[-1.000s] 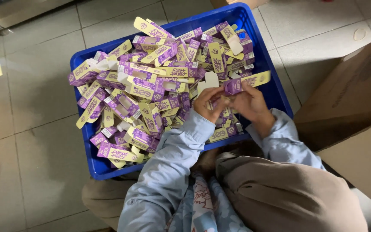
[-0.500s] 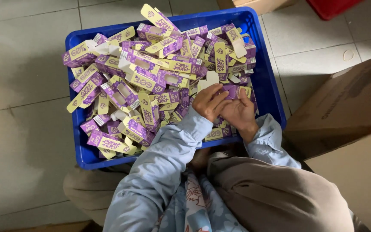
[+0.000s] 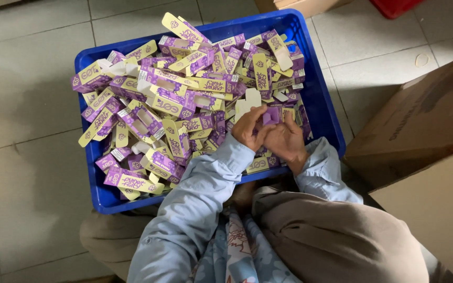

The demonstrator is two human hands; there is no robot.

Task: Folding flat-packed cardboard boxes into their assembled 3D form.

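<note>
Fingers (image 3: 255, 116) of both hands pinch a purple carton (image 3: 271, 115)

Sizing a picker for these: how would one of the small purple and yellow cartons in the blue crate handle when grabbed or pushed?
Probably very light: the cartons lie heaped loosely in the blue crate. Likely easy to crush, since they look like thin card with open flaps and cut-out windows. Flat-sided, so they should slide, not roll. Both the left hand and right hand work one purple piece.

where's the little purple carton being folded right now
In the head view, the purple carton sits between the left hand and right hand, over the right part of the blue crate, above the loose cartons.
</note>
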